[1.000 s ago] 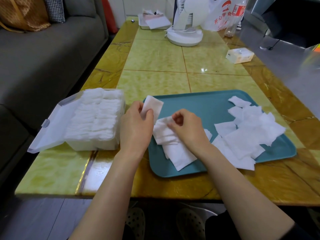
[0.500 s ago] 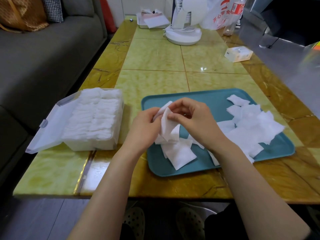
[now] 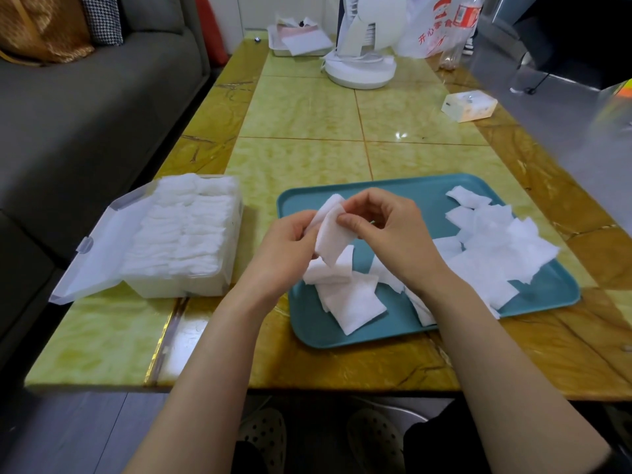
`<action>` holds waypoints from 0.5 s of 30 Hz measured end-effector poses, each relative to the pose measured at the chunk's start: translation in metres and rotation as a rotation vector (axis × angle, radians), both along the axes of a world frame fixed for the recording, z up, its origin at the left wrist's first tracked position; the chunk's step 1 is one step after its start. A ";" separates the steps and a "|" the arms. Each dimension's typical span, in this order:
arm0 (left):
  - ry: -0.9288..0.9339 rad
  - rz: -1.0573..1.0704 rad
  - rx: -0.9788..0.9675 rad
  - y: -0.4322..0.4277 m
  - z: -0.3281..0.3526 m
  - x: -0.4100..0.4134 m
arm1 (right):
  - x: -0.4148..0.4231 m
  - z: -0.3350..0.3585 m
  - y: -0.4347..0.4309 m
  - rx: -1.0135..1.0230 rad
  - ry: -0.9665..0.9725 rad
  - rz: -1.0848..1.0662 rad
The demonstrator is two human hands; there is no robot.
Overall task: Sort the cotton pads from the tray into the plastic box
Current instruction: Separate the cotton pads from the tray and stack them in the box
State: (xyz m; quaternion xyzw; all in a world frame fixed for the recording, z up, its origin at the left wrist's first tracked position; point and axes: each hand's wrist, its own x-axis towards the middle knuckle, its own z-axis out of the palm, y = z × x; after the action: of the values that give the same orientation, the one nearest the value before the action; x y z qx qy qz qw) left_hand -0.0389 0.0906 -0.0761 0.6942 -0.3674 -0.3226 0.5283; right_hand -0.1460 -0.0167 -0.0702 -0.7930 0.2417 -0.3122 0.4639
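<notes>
Hands together in the middle of the frame, above the near left part of the teal tray (image 3: 427, 189). Left hand (image 3: 284, 248) closed on a small bunch of cotton pads (image 3: 333, 230), thumb on top, fingers tucked under. Right hand (image 3: 390, 230) pinching the top edge of the same bunch with thumb and fingertips, other fingers curled. Bunch held up off the tray, hanging loose at the bottom.

More loose pads (image 3: 496, 254) lying in a messy heap at the right side of the tray, and a few flat pads (image 3: 352, 302) just under the hands. Clear plastic box (image 3: 191, 285) at the left of the frame, lid (image 3: 92, 258) flipped open, already packed nearly full with rows of pads.

Looks like squaring up the bunch before moving it left to the box.

Things that could go wrong:
- Soft, light pads could slip out of a loose pinch and fall onto the yellow table (image 3: 307, 114) or the floor.
- Bunch could fan out and go in crooked.
- Not much room left in the box, so pushing hard could squash the rows or pop pads out.
- Open lid could get bumped on the way over.
</notes>
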 end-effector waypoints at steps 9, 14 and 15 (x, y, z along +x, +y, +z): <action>-0.041 -0.039 0.034 0.000 0.001 -0.003 | 0.000 -0.003 -0.004 -0.059 0.014 -0.070; -0.061 -0.046 0.033 -0.001 -0.001 -0.004 | 0.000 -0.003 -0.004 -0.034 0.013 -0.067; -0.065 -0.048 0.035 -0.001 -0.001 -0.004 | 0.000 -0.003 -0.004 -0.025 0.011 -0.058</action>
State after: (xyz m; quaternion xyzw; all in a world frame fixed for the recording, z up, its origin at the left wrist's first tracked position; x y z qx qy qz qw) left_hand -0.0425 0.0892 -0.0771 0.7044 -0.3953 -0.3190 0.4958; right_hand -0.1465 -0.0210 -0.0737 -0.7931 0.2632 -0.3241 0.4435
